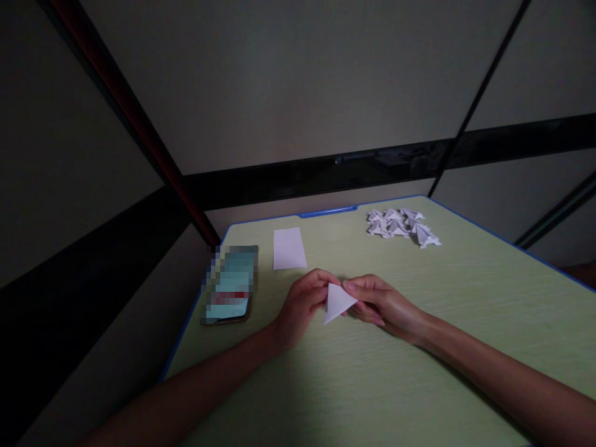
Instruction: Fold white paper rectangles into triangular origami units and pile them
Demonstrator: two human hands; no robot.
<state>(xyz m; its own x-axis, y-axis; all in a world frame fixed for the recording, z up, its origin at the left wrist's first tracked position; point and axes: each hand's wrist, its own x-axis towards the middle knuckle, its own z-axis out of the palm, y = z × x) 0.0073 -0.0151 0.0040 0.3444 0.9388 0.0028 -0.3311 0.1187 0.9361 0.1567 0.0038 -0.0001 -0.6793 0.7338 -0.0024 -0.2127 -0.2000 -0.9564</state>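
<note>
Between my two hands is a small piece of folded white paper [339, 302], shaped like a triangle with one point toward me. My left hand [303, 304] grips its left side, with the fingers curled behind the paper. On the other side my right hand [379, 305] pinches the paper's upper right edge with the thumb on top. Both hands are just above the table, near its middle. Part of the paper's back is hidden by the fingers.
A flat white sheet of paper [289, 249] lies beyond my left hand. Several folded paper figures [397, 225] sit grouped at the back right. At the left is a phone [230, 284], its screen blurred. The pale table [470, 292] has a blue edge; behind it stand panels.
</note>
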